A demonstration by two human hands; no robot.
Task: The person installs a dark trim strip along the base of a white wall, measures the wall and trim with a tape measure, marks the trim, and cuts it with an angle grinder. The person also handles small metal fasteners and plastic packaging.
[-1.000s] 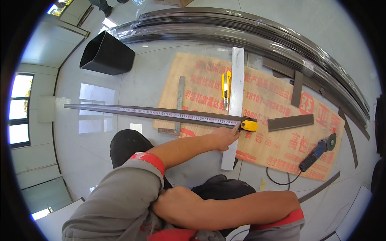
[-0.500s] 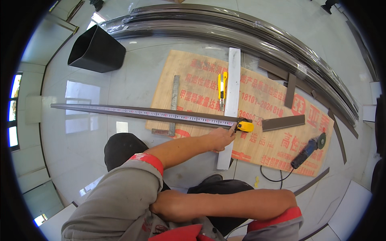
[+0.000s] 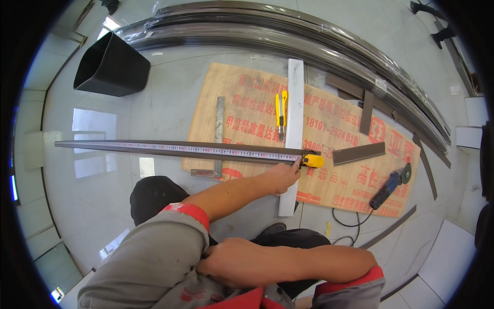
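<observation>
A long dark brown metal strip [image 3: 98,143] lies crosswise, and the white blade of a yellow tape measure [image 3: 313,160] is drawn out along it. The tape's yellow case rests at the strip's right end. My left hand [image 3: 284,178] is beside the case, index finger on the blade, the other fingers curled; whether they also pinch the strip is hard to see. Beneath the strip runs a white bar [image 3: 295,108], lengthwise. My right arm is folded across my body, and my right hand [image 3: 224,260] is closed against my left sleeve, its fingers mostly hidden.
A printed wooden board [image 3: 247,80] lies on the tiled floor, carrying a yellow utility knife [image 3: 281,113], a metal square [image 3: 219,123], an angle grinder [image 3: 388,190] and brown offcuts [image 3: 359,153]. Wrapped strips [image 3: 247,41] are stacked behind, near a black bin [image 3: 123,67]. Another person's legs [image 3: 437,31] show far right.
The view has shifted slightly, moving most things a little left in the picture. More of another person's legs shows at far right. My left finger stays on the tape.
</observation>
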